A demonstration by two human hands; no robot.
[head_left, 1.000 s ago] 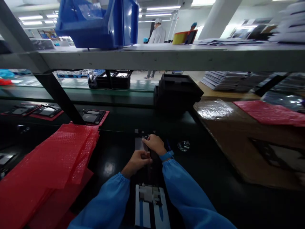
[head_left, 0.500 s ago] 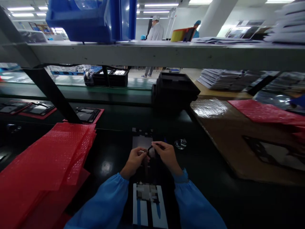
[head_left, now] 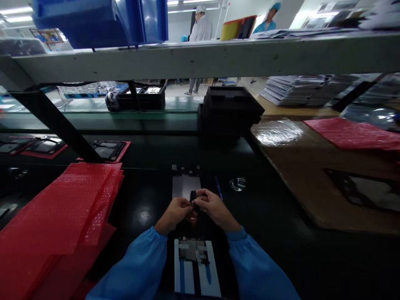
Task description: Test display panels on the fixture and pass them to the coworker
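Head view: a small black part (head_left: 193, 196), seemingly pinched though too dark to see well, is held between the left hand (head_left: 175, 214) and the right hand (head_left: 215, 209), both closed with fingertips meeting over the black workbench (head_left: 281, 250); a pale grey sheet (head_left: 186, 186) lies just far of them; a white-and-blue fixture (head_left: 195, 266) lies near; a blue pen (head_left: 218, 187) and a round clear disc (head_left: 237, 183) sit right; red bubble bags (head_left: 59, 204) are stacked left.
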